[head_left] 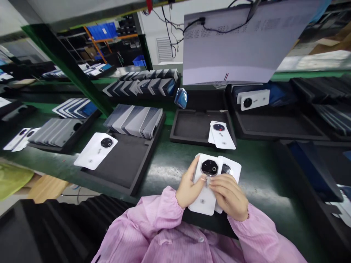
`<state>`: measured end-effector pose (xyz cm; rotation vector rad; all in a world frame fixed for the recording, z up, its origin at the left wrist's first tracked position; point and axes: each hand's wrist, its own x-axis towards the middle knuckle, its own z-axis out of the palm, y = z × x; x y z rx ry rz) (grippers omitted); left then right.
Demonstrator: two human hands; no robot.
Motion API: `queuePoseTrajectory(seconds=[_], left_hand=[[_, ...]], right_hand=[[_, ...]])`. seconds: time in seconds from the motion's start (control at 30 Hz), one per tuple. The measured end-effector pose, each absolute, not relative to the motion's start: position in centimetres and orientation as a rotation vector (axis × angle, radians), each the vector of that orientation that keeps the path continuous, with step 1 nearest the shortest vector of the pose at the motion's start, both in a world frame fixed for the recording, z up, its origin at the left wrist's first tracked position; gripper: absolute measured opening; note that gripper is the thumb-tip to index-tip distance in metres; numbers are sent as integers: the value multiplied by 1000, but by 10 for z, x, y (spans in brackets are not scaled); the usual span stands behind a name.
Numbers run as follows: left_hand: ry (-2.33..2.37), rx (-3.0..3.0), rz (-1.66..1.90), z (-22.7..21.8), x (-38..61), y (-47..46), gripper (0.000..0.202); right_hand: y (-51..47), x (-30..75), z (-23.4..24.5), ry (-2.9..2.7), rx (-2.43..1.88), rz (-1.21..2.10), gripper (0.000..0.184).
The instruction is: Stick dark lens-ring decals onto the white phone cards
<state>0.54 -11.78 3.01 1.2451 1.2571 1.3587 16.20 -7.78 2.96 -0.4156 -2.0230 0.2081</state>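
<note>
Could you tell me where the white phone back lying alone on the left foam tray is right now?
In the head view, the white phone back lies left of centre on the dark foam tray, before fanned grey covers.

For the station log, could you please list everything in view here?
phone back covers in hand: two, white, between both hands
loose covers: about four, white, on the foam trays
foam trays: several, black, across the bench
stacked covers: many, grey and blue, in rows on trays
bench: one, green
panel: one, pale grey, overhead
sleeves: two, pink
left hand: grips the covers
right hand: on the covers
</note>
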Motion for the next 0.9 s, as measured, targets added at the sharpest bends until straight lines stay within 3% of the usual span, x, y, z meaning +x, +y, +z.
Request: queuePoseTrajectory(seconds=[0.47,0.9], left_hand=[[1237,1126,1372,24,4,-124,63],[1279,1170,1353,28,3,-128,64]], right_hand=[[-90,170,20,-2046,-266,382,37],[-90,172,22,-2055,-217,347,22]])
